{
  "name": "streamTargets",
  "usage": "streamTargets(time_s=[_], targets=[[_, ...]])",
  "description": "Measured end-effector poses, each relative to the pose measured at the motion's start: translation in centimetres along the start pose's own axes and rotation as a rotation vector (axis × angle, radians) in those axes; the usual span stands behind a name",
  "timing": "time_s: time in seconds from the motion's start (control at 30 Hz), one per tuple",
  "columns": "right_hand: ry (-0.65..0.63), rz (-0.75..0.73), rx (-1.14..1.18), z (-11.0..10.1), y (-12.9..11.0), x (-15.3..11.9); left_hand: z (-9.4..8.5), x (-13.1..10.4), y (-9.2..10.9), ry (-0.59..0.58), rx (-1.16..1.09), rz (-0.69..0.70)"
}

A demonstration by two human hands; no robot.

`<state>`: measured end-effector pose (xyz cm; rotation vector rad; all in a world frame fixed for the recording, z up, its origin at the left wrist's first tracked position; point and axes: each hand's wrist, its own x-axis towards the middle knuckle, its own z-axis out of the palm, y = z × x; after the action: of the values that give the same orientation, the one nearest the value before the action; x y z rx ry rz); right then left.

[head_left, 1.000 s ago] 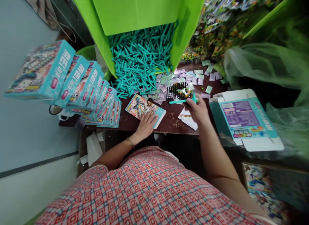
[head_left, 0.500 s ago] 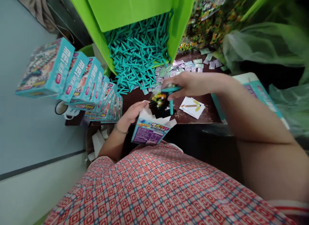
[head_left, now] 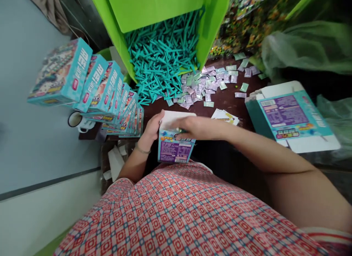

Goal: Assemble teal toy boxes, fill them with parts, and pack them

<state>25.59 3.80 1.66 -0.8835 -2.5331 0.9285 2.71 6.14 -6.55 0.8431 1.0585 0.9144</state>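
Observation:
My left hand [head_left: 154, 128] grips the left side of an open small cardboard box [head_left: 174, 152], blue and purple with printed text, held upright close to my body. Its white inner flap [head_left: 176, 116] stands up at the back. Over the box's mouth lies my right hand [head_left: 189, 127], its fingers blurred and partly down at the opening. A small dark greenish bit shows under those fingers, too unclear to name. What is inside the box is hidden by the hand and the front panel.
A green bin [head_left: 214, 25] spills teal plastic sticks [head_left: 162, 61] onto the table. Small sachets [head_left: 198, 87] lie beside them. Printed cards [head_left: 225, 116] and another open box [head_left: 286, 113] are at right. Stacked boxes [head_left: 68, 72] and an enamel mug [head_left: 79, 122] stand left.
The teal piece and the bag of dark and coloured bits above the box have gone from sight. My right hand has come down and left onto the box's opening; the box is more upright.

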Motion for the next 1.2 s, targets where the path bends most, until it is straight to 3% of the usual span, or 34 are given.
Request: streamTargets(time_s=[0.07,0.13,0.2,0.33,0.4,0.5,0.57,0.67,0.77,0.87,1.0,1.1,1.2], targets=[[0.06,-0.011,-0.082,1.4,-1.0,-0.7,0.3,-0.1,0.3,0.01,0.002,0.006],[0.264,0.022,-0.212,2.3,-1.8,-1.5,0.5,-0.1,0.7,0.061,-0.004,0.074],[0.379,0.054,-0.308,3.0,-1.9,-1.9,0.9,0.2,1.3,0.105,-0.003,0.179],[0.323,0.122,-0.322,4.0,0.1,-1.6,1.4,1.1,1.8,0.137,0.089,0.356],[0.493,0.168,-0.227,4.8,1.6,-1.4,1.5,1.1,1.3,0.176,0.135,0.428],[0.925,0.289,0.103,6.3,3.5,-1.1,1.4,0.5,-0.4,0.245,0.157,0.47],[1.033,0.383,0.4,7.4,4.6,-0.7,1.5,0.3,-1.6,0.322,0.127,0.469],[0.953,0.421,0.665,8.1,5.9,0.1,1.8,0.8,-2.0,0.378,0.071,0.533],[0.814,0.344,0.699,6.7,6.8,0.5,1.4,1.7,-1.2,0.189,0.105,0.6],[0.723,0.279,0.375,4.5,6.8,0.4,0.5,1.9,-0.6,-0.01,0.172,0.583],[0.587,0.151,-0.1,2.8,5.6,0.2,0.1,1.4,-0.5,-0.03,0.175,0.461],[0.489,0.016,-0.155,2.9,4.4,0.5,0.2,1.3,-0.1,-0.14,0.169,0.361],[0.423,-0.008,-0.079,2.9,3.5,0.8,0.1,1.6,0.8,-0.211,0.167,0.301]])
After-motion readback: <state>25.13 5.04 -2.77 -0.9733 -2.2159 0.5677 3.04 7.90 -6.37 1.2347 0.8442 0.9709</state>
